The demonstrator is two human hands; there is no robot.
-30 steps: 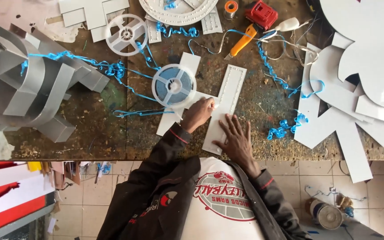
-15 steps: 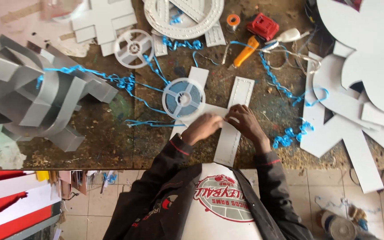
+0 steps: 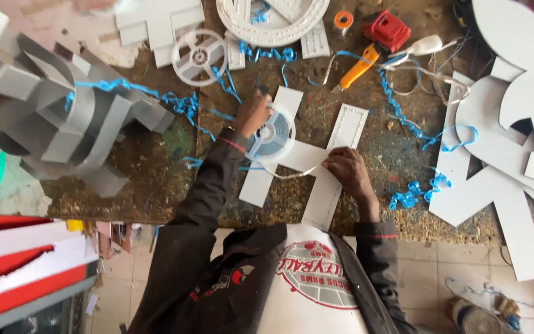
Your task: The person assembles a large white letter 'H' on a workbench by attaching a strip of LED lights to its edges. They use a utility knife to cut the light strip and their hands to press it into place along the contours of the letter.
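Since half a second earlier, my left hand [image 3: 253, 113] had left the white cross-shaped letter panel [image 3: 307, 164] and reached up to the round white strip reel [image 3: 271, 136], fingers closed on its rim. My right hand [image 3: 345, 170] pressed the panel flat mid-desk, fingers spread. I judged steady pressure best; blue curled shavings [image 3: 412, 192] crowded the desk's near edge.

Orange utility knife [image 3: 358, 71], red block [image 3: 389, 29], empty white reel [image 3: 199, 57] on bench [image 3: 156, 185]; blue shavings [image 3: 183, 105] scattered; grey channel letters [image 3: 50, 111] left.

white reel [image 3: 272, 137], blue shavings [image 3: 412, 193], orange cutter [image 3: 358, 69]
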